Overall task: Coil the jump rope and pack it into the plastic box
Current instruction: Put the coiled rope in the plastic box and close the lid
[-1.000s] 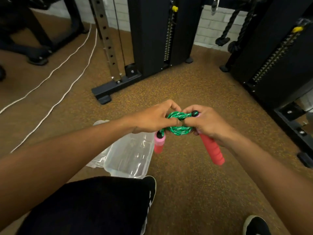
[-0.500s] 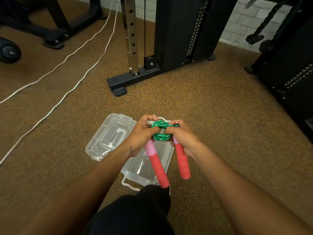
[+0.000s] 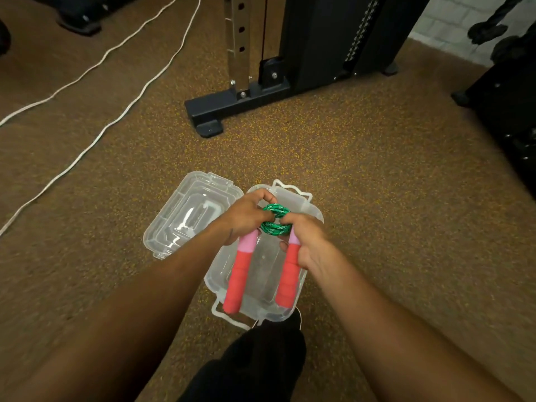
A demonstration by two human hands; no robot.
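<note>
Both hands have brought the jump rope (image 3: 275, 220) over the open plastic box (image 3: 311, 205); one second ago you held it off to the box's right side, with the handles splayed apart.

Findings at present:

Your left hand (image 3: 246, 216) has its fingers curled over the left side of the green coil and the pink top of the left handle (image 3: 239, 281). Your right hand (image 3: 308, 242) is wrapped round the upper part of the right handle (image 3: 288, 281), with its fingertips against the right side of the coil. Neither hand is slack; both grip the bundle.

The rope is wound into a tight green ring between your two hands, over the far half of the box. The two red handles run side by side, apart from one another, from the coil back towards the box's near edge. Their lower ends fall within the near rim. It cannot be told whether they touch the bottom of the box.

The box stands on the speckled brown floor (image 3: 383, 204). Its clear lid (image 3: 188, 217) lies flat on the floor, just beside the box's left edge.

A white cord (image 3: 116, 121) runs across the floor at far left. The black base of a gym machine (image 3: 232, 109) stands beyond the box. Your dark-clothed leg (image 3: 255, 367) shows at the bottom, near the box's near edge.
</note>
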